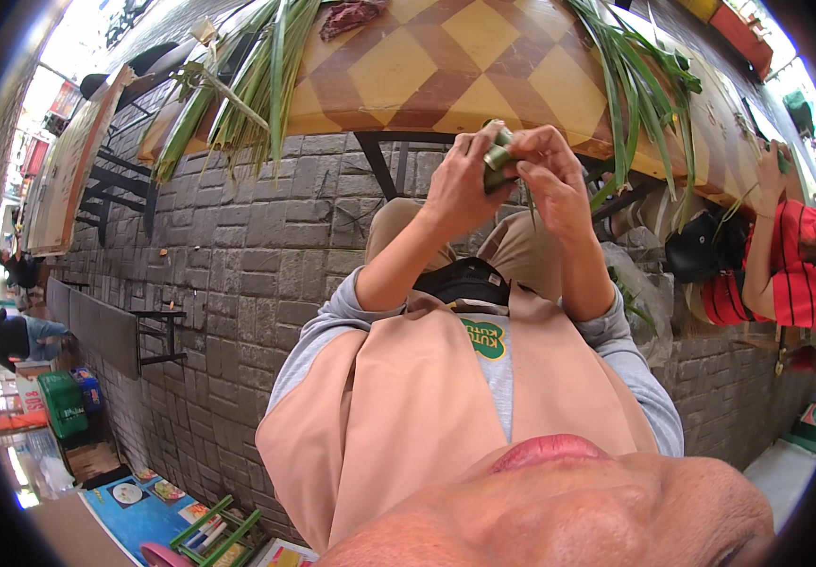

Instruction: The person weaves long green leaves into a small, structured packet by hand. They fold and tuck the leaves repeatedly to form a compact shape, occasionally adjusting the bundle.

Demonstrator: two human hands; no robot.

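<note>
A small folded piece of green leaf (497,159) is held up just off the table's near edge. My left hand (460,180) is closed around it, with fingers wrapped over its side. On its other side, my right hand (557,180) has bent fingers pinching at the leaf, and a thin green strip hangs below them. What the right fingertips grip is partly hidden. Beyond both hands lies the yellow and brown patterned table (389,71). A bundle of long green leaves (261,85) lies on it to the left, and another bundle of long leaves (630,94) droops over its edge to the right.
A dark red cloth (349,17) lies on the table's far part. At right, a person in a red striped top (790,265) holds something green. A clear plastic bag (649,293) is beside my right arm. A dark bench (96,326) stands left on the paved floor.
</note>
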